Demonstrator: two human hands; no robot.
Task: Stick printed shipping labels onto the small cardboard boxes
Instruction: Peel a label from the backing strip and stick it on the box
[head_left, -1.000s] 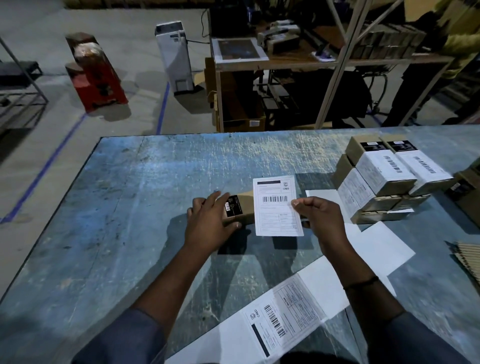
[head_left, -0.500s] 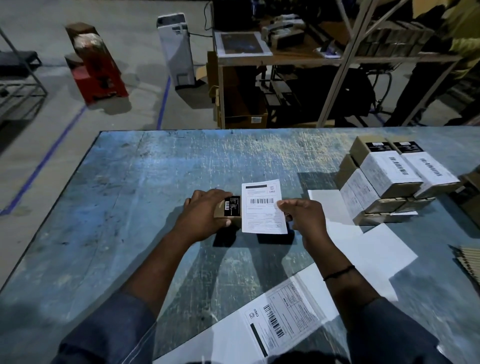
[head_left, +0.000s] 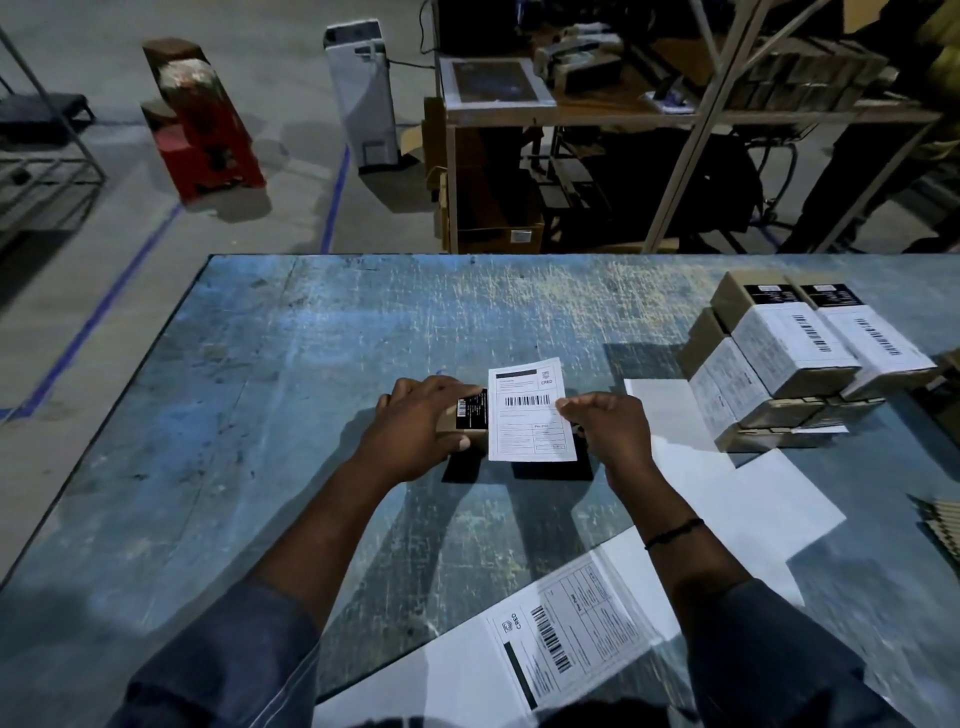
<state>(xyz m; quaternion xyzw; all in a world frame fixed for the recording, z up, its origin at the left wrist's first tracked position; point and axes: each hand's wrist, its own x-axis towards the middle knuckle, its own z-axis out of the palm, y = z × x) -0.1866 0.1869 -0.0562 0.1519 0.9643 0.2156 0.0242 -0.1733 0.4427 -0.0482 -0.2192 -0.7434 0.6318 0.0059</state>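
A small cardboard box (head_left: 471, 422) with a black sticker at its left end lies on the worn blue table (head_left: 260, 415). My left hand (head_left: 415, 431) grips that left end. A white printed shipping label (head_left: 530, 413) lies flat over the box top and overhangs its near side. My right hand (head_left: 605, 426) pinches the label's right edge. A strip of label backing with another printed label (head_left: 566, 636) runs along the near table edge. Several labelled boxes (head_left: 789, 358) are stacked at the right.
Bare white backing sheets (head_left: 727, 478) lie right of my right hand. Corrugated cardboard (head_left: 943, 525) pokes in at the right edge. Beyond the table stand a wooden shelf unit (head_left: 571, 114), a white device (head_left: 363, 93) and a red machine (head_left: 208, 130) on the floor.
The box and label have shifted slightly left and farther from me with both hands. The label now lies flatter on the box top.
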